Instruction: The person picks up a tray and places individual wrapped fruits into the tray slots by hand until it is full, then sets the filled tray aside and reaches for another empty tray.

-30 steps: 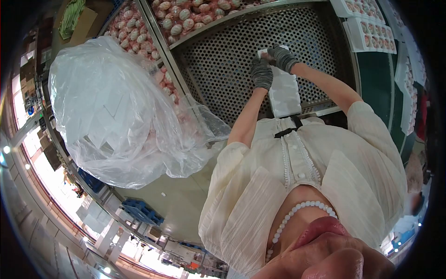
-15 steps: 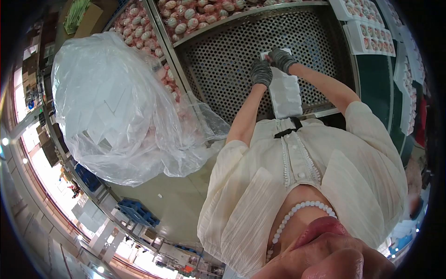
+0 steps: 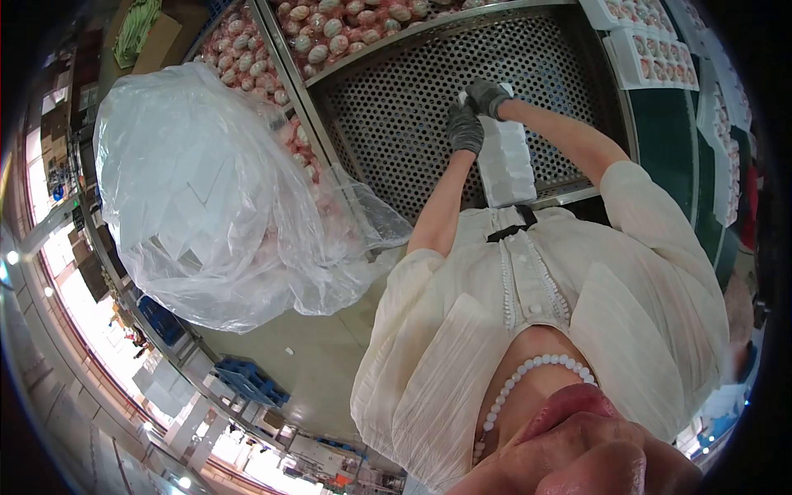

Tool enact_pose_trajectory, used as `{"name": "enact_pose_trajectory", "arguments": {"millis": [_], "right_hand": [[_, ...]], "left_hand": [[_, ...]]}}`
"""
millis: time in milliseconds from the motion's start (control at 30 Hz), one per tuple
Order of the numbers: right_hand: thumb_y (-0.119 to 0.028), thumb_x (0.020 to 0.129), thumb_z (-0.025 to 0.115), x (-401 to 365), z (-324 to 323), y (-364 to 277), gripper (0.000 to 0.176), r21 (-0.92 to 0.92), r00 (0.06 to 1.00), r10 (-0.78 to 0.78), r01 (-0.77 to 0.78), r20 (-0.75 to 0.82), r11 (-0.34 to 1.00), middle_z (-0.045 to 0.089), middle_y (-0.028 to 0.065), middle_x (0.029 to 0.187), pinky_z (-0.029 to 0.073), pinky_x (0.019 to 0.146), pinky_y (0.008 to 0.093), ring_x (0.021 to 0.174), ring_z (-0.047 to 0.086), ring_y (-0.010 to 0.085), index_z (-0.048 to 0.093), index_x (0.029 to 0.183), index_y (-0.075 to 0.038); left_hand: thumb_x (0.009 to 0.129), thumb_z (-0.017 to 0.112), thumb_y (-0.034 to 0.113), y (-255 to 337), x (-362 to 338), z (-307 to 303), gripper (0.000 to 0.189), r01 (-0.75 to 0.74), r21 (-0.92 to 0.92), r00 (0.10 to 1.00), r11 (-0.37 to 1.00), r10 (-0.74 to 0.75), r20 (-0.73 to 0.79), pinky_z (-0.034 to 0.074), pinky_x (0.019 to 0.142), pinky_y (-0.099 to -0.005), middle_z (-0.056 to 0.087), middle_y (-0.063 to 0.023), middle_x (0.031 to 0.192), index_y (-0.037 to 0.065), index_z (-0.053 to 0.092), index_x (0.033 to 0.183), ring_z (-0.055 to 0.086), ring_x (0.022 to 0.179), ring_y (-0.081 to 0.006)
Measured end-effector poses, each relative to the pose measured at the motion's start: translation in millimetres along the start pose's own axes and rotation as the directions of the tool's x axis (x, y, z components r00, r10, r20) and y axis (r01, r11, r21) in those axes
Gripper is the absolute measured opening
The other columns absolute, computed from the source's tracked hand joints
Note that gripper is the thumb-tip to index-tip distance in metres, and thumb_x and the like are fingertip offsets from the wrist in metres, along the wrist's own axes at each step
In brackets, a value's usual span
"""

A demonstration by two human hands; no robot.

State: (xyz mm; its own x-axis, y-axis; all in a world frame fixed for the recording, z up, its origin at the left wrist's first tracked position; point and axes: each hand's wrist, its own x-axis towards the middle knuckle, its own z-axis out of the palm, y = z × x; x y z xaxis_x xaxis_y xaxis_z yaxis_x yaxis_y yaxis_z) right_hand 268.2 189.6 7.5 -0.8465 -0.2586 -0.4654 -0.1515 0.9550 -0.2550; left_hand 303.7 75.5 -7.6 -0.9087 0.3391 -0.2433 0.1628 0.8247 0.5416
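A white moulded foam tray (image 3: 506,169) lies lengthwise in front of me on a perforated metal worktop (image 3: 396,107). Both my hands wear grey striped gloves and meet at the tray's far end. My left hand (image 3: 464,130) is closed at its left corner, with a small whitish bit showing by the fingertips. My right hand (image 3: 488,99) curls over the far end from the right, fingers bent down and touching the left hand's fingers. What lies beneath the fingers is hidden.
Egg-shaped pieces in red-and-clear wrapping (image 3: 338,41) fill a bin beyond the metal divider. A large clear plastic bag (image 3: 190,190) with white trays inside bulges at left. Filled white trays (image 3: 656,59) stand on a green surface (image 3: 664,157) at right.
Both hands have shifted slightly left and up at the tray's far end. A reddish spot between them no longer shows; a whitish bit is seen there now.
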Motion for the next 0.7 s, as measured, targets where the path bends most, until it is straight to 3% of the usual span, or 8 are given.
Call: {"name": "enact_pose_trajectory", "arguments": {"millis": [133,300,433,467,500,567,600,700], "right_hand": [[-0.021,0.06,0.061,-16,1,9,0.025,0.261,0.988,0.097,-0.064,-0.116,0.963,0.051,0.0158,0.073,0.042,0.06,0.0327,0.068,0.05,0.028,0.052,0.075,-0.002],[-0.019,0.06,0.058,-17,-16,-16,0.026,0.186,0.915,0.341,-0.382,0.217,0.905,0.052,0.0167,0.091,0.042,0.064,0.0337,0.083,0.052,0.0281,0.054,0.08,-0.003],[-0.013,0.067,0.049,-17,-19,-21,0.021,0.057,0.942,0.257,-0.274,0.214,0.96,0.051,0.0137,0.092,0.038,0.062,0.0441,0.076,0.052,0.0257,0.053,0.088,-0.011],[-0.018,0.063,0.055,-20,14,-4,0.022,0.136,0.97,0.132,-0.106,-0.204,0.985,0.054,0.0184,0.08,0.042,0.06,0.0346,0.069,0.055,0.03,0.055,0.078,-0.002],[-0.018,0.063,0.055,-12,31,8,0.022,0.133,0.968,0.127,-0.1,-0.217,0.986,0.054,0.0184,0.08,0.042,0.06,0.0346,0.069,0.055,0.03,0.055,0.078,-0.002],[-0.019,0.063,0.055,7,47,22,0.019,0.661,0.879,0.449,-0.435,0.162,0.612,0.055,0.0174,0.071,0.042,0.057,0.035,0.067,0.055,0.0288,0.055,0.076,-0.004],[-0.018,0.063,0.054,-16,5,2,0.018,0.341,0.954,0.3,-0.287,0.016,0.895,0.056,0.0153,0.066,0.041,0.056,0.0364,0.065,0.054,0.0286,0.055,0.075,-0.005],[-0.017,0.064,0.053,2,13,2,0.017,0.353,0.905,0.375,-0.424,0.2,0.834,0.056,0.0151,0.069,0.041,0.057,0.0375,0.064,0.054,0.0285,0.055,0.076,-0.004]], "left_hand": [[0.07,0.038,0.009,8,-15,3,0.036,-0.059,0.063,0.966,0.996,0.072,-0.248,0.038,0.075,-0.0371,0.047,-0.0172,0.095,0.007,0.045,0.105,0.043,0.09,-0.0309],[0.073,0.035,0.007,3,-9,11,0.038,-0.016,0.098,0.999,0.995,0.02,-0.035,0.038,0.077,-0.0368,0.043,-0.0202,0.101,0.005,0.038,0.111,0.044,0.091,-0.0311],[0.074,0.037,0.013,8,3,-7,0.03,0.21,-0.107,0.963,0.972,-0.187,0.193,0.038,0.075,-0.0376,0.048,-0.0187,0.095,0.005,0.044,0.102,0.046,0.088,-0.0311],[0.074,0.037,0.014,4,-3,-2,0.029,0.07,-0.058,0.994,0.996,-0.065,0.091,0.038,0.075,-0.0377,0.048,-0.0187,0.093,0.005,0.045,0.1,0.046,0.088,-0.0316],[0.074,0.037,0.015,2,-6,-3,0.028,-0.068,0.008,0.998,0.998,0.068,-0.008,0.038,0.074,-0.0379,0.049,-0.0186,0.092,0.005,0.046,0.098,0.046,0.087,-0.0321],[0.074,0.036,0.015,11,-13,-19,0.027,-0.039,-0.064,0.995,0.997,0.045,0.093,0.038,0.074,-0.0382,0.048,-0.0188,0.091,0.006,0.046,0.098,0.046,0.087,-0.0326],[0.072,0.037,0.012,8,-17,-4,0.027,-0.039,-0.065,0.999,0.997,0.04,0.009,0.038,0.075,-0.0382,0.047,-0.0187,0.095,0.006,0.047,0.097,0.046,0.089,-0.032],[0.071,0.038,0.009,5,-19,-2,0.027,0.042,-0.102,0.999,0.994,-0.039,0.03,0.038,0.075,-0.0376,0.042,-0.0197,0.103,0.007,0.047,0.096,0.045,0.091,-0.0315]]}}
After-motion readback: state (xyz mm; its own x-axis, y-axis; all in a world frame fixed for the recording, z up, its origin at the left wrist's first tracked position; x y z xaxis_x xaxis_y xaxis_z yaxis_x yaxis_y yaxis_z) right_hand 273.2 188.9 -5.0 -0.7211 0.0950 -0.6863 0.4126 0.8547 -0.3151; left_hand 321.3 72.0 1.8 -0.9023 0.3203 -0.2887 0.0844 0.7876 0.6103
